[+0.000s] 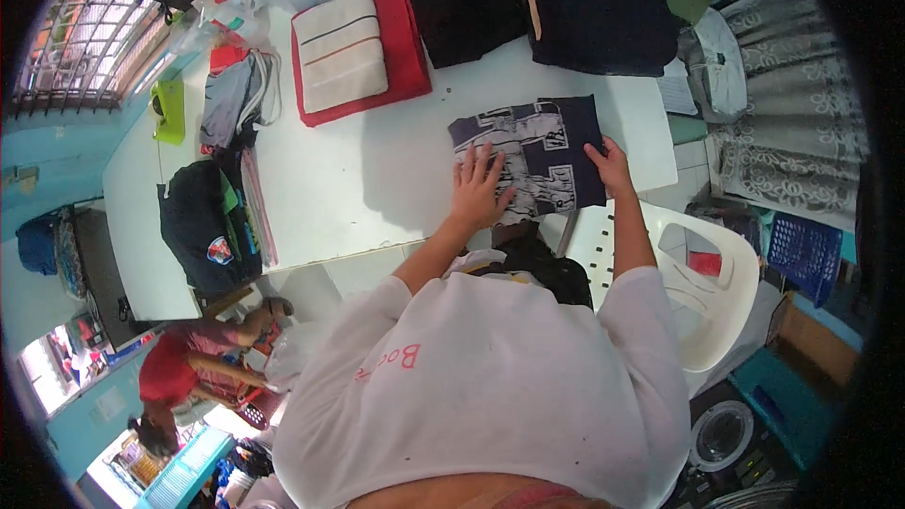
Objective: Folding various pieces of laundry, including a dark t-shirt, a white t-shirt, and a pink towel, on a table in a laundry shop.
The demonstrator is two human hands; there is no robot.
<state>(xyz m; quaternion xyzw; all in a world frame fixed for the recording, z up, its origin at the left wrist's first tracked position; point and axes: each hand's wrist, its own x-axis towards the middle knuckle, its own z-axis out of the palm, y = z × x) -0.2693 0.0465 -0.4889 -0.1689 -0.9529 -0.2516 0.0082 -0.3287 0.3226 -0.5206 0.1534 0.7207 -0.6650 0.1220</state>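
Observation:
A folded navy garment with a white print lies at the near edge of the white table, in front of me. My left hand rests on its left part, fingers spread flat over the print. At the right edge my right hand grips the cloth, thumb on top and the other fingers partly hidden. What kind of garment it is, I cannot tell from the folded shape.
A cream towel lies on a folded red cloth. Beside them are black folded clothes and a dark pile. More clothes stand at the left. A white plastic chair is at my right; a person bends at lower left.

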